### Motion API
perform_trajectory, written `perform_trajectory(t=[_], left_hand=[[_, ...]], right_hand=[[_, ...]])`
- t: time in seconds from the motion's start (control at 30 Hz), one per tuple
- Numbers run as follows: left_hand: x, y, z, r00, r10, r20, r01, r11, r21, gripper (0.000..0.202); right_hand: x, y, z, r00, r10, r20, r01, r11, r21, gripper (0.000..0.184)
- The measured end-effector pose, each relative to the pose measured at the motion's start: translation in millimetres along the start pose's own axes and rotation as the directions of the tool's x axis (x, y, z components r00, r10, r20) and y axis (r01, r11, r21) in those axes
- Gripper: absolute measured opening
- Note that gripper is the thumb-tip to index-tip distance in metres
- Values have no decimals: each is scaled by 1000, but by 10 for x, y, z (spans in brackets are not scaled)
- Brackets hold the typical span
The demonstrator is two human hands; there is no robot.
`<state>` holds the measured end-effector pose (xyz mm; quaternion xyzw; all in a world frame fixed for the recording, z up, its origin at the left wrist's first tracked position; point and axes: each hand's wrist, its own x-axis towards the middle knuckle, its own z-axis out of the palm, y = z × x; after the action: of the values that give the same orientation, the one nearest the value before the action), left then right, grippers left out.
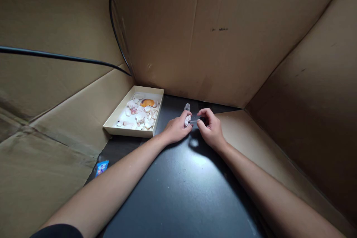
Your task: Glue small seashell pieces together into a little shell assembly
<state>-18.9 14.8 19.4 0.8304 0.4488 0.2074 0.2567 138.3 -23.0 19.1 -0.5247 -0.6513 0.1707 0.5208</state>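
My left hand (pixel 176 128) is closed on a small ribbed seashell (pixel 187 120), held just above the black tabletop (pixel 178 189). My right hand (pixel 211 128) pinches a thin dark-capped brush (pixel 198 120) whose tip meets the shell. A small open glass bottle (pixel 187 107) stands on the tabletop just behind both hands. To the left, a shallow cream tray (pixel 117 121) holds several pale shells and one orange shell (pixel 147 102).
Cardboard walls (pixel 212 44) enclose the black tabletop at the back and on both sides. A black cable (pixel 64 57) runs across the left wall into the corner. A small blue wrapper (pixel 102 166) lies at the tabletop's left edge.
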Motion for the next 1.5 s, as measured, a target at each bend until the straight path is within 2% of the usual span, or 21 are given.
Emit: perform_trajectory(t=[0.83,0.97,1.37,1.5], left_hand=[[2,-4,8,1000,9,-11,-9,1000,-2,40],[4,-6,7,1000,7,-5,-7,1000,-6,39],[7,-14,12,1000,15,-10,-15,1000,1,39],[7,-15,19,1000,18,-18,-18,1000,-5,38]], right_hand=[[-6,-4,4,998,-65,-6,65,997,42,13],[-1,-7,5,998,-67,-20,67,998,2,15],[-1,5,6,993,-113,-16,114,993,25,11],[7,-4,7,991,-131,-26,130,991,-22,11]])
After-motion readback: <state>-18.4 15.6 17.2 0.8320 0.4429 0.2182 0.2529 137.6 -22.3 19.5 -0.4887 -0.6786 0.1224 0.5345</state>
